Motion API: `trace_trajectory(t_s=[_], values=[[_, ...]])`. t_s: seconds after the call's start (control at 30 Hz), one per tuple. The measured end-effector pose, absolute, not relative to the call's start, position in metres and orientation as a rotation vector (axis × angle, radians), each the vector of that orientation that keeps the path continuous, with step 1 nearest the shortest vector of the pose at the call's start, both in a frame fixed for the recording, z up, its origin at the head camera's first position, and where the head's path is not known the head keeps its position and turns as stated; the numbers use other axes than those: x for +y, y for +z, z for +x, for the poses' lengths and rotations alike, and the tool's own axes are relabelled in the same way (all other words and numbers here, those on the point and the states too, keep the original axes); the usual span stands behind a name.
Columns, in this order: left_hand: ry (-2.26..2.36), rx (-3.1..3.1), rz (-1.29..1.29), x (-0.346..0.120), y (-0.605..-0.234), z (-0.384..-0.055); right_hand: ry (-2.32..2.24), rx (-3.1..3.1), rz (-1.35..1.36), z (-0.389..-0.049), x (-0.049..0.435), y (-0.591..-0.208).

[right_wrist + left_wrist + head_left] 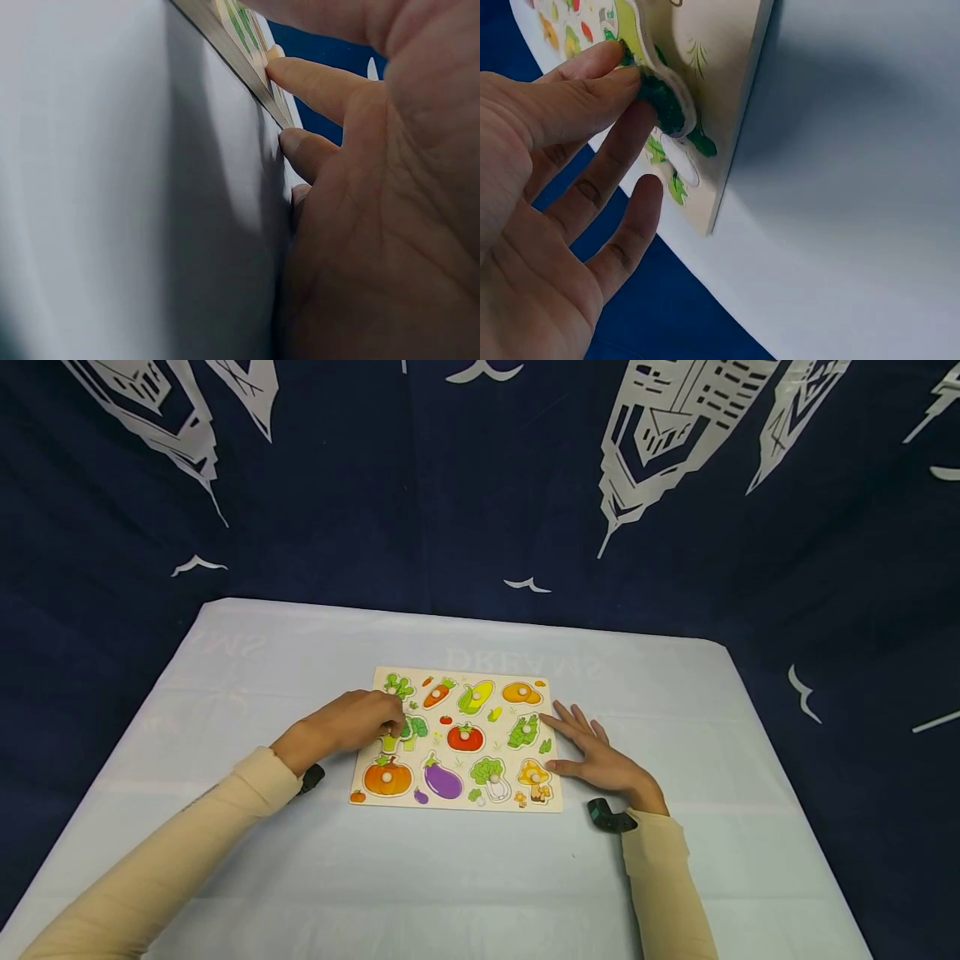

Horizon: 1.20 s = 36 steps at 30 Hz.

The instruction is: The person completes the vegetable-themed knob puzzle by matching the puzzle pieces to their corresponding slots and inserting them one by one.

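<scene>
A wooden vegetable puzzle board lies on the white-covered table. At its left side my left hand pinches the broccoli piece between thumb and fingers. The left wrist view shows this broccoli piece tilted over the board, with the left hand's other fingers spread. My right hand touches the board's right edge, its fingers extended by the green asparagus-like piece and the mushroom piece. The right wrist view has the right hand's fingertips on the board's rim.
Other knobbed pieces sit in the board, among them a pumpkin, an eggplant, a tomato, a carrot and corn. The white tablecloth surrounds the board. A dark blue curtain hangs behind the table.
</scene>
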<state>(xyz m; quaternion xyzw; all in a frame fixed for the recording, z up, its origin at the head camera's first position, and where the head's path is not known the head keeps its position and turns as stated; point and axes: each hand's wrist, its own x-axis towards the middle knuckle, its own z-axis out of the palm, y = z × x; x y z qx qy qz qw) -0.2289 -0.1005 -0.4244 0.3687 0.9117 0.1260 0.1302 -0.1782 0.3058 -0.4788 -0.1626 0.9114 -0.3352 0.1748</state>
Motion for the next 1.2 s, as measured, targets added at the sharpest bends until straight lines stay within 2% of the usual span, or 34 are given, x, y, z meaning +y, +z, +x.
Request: trace_trajectory(t_s=[0.3,1.2], values=[[0.391,2.642,1.142,-0.089,-0.431,-0.229,-0.948,2.581,-0.452,-0.178,0.306,-0.480],[0.436,2.674,1.102,-0.082,-0.439,-0.231,-0.951,2.582,-0.458,-0.177,0.305,-0.478]])
